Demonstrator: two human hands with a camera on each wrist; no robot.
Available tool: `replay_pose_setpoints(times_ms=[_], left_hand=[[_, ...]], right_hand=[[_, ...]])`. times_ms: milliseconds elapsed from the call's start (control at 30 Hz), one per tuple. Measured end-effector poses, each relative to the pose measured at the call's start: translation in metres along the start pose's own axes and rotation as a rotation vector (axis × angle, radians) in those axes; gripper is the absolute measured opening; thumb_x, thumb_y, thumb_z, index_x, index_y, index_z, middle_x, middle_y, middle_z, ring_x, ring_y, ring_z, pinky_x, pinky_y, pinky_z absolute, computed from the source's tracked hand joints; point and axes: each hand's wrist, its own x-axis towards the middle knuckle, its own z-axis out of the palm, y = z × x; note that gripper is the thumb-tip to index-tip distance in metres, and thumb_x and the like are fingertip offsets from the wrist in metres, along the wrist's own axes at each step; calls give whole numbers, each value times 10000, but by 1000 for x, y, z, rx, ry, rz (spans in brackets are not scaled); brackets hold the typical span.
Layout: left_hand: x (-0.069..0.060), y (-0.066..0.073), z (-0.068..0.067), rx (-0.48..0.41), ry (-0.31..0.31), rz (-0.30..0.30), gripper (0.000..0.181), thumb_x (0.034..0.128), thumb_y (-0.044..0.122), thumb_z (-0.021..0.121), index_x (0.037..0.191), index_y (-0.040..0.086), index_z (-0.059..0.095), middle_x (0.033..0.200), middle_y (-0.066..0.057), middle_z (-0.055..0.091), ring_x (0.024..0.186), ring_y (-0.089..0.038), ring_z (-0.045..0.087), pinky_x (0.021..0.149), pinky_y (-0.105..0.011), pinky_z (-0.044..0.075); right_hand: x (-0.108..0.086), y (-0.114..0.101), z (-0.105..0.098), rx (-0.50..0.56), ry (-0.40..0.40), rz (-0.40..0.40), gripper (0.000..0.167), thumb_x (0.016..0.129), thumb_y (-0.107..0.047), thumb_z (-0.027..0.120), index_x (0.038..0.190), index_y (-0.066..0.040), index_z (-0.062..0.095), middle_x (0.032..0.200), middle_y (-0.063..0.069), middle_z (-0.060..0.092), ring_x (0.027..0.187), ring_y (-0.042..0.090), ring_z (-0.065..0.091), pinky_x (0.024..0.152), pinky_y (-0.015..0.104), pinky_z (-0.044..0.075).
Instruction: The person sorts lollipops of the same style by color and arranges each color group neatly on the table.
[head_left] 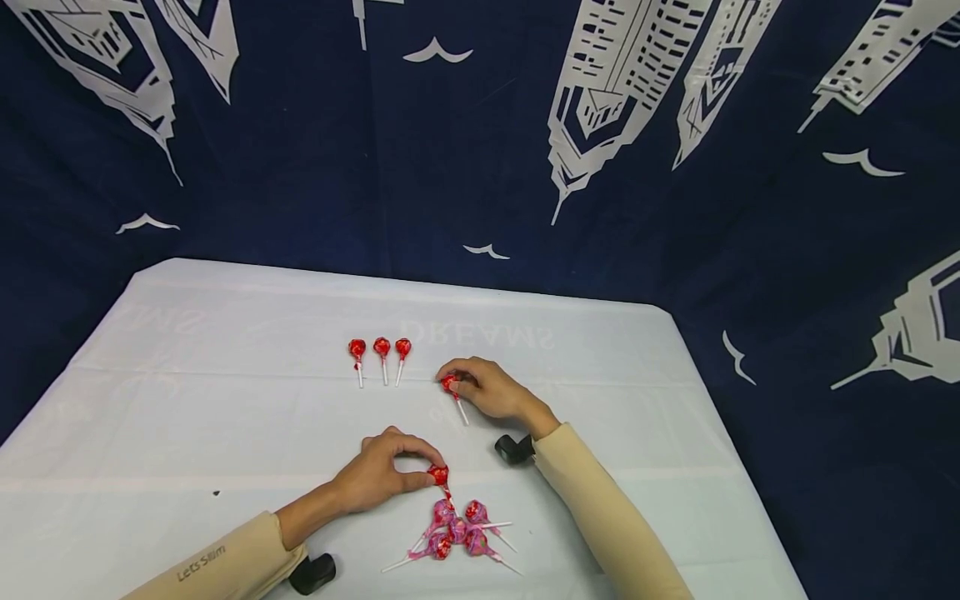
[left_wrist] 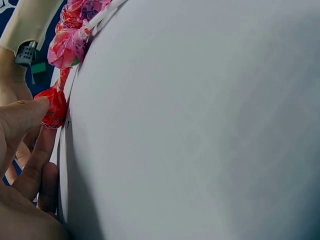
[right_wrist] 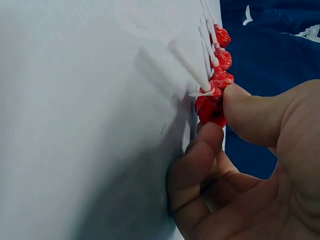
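Note:
Between thumb and fingers, my left hand pinches the wrapped head of a red lollipop, its stick end pointing toward the pink lollipops. My right hand pinches another red lollipop by its head, with the white stick slanting down to the right. In the right wrist view this held lollipop sits between thumb and fingertips. Left of the right hand lie three red lollipops in a row, sticks toward me. Below the left hand is a cluster of several pink-wrapped lollipops, sticks pointing different ways.
A white cloth covers the table, its far edge meeting a dark blue curtain with white building prints. A small dark speck lies at the left. Black wrist devices sit by both sleeves.

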Motion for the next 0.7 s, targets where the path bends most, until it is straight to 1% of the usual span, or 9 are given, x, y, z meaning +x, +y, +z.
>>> replay_pose_setpoints(times_ms=[67, 167, 267, 367, 433, 533, 700], left_hand=[[0, 0, 0, 2, 3, -2, 165, 867, 255, 785, 1010, 334, 760, 1004, 200, 726, 988, -96, 495, 880, -461, 225], [-1, 0, 0, 3, 5, -1, 163, 868, 258, 784, 1010, 334, 761, 1003, 202, 727, 981, -91, 491, 879, -458, 227], [-1, 0, 0, 2, 3, 3, 164, 869, 256, 783, 1012, 331, 761, 1007, 202, 730, 979, -94, 491, 875, -456, 229], [0, 0, 0, 1, 4, 5, 168, 867, 249, 785, 1013, 329, 762, 1006, 200, 733, 975, -101, 491, 866, -449, 228], [0, -1, 0, -2, 2, -1, 173, 867, 242, 785, 1013, 331, 762, 1006, 205, 733, 975, -104, 490, 862, -444, 224], [0, -1, 0, -7, -2, -7, 175, 868, 237, 784, 1016, 329, 762, 1008, 204, 734, 977, -106, 486, 855, -441, 219], [0, -1, 0, -15, -6, -7, 170, 871, 244, 782, 1022, 319, 763, 1015, 192, 737, 980, -114, 488, 852, -443, 219]], right_hand=[[3, -1, 1, -13, 17, 7, 240, 1001, -62, 569, 1208, -126, 673, 1036, 38, 640, 890, 146, 503, 836, 288, 433], [8, -2, 3, -24, 48, 13, 217, 998, -84, 589, 1194, -117, 677, 1049, 52, 654, 903, 160, 526, 846, 307, 445], [13, -1, 6, -27, 81, 24, 207, 994, -109, 611, 1191, -125, 672, 1071, 52, 665, 937, 162, 554, 867, 321, 455], [20, 0, 7, -27, 99, 54, 203, 993, -140, 623, 1191, -144, 668, 1088, 41, 670, 958, 158, 565, 882, 324, 454], [25, -1, 7, -32, 106, 74, 198, 991, -149, 628, 1186, -151, 667, 1071, 36, 668, 948, 157, 561, 880, 327, 451], [31, -3, 7, -36, 117, 103, 192, 990, -150, 629, 1179, -155, 666, 1001, 34, 651, 897, 163, 545, 852, 333, 447], [40, -5, 8, -38, 150, 131, 196, 994, -164, 626, 1185, -156, 666, 974, 42, 645, 909, 183, 560, 875, 363, 452]])
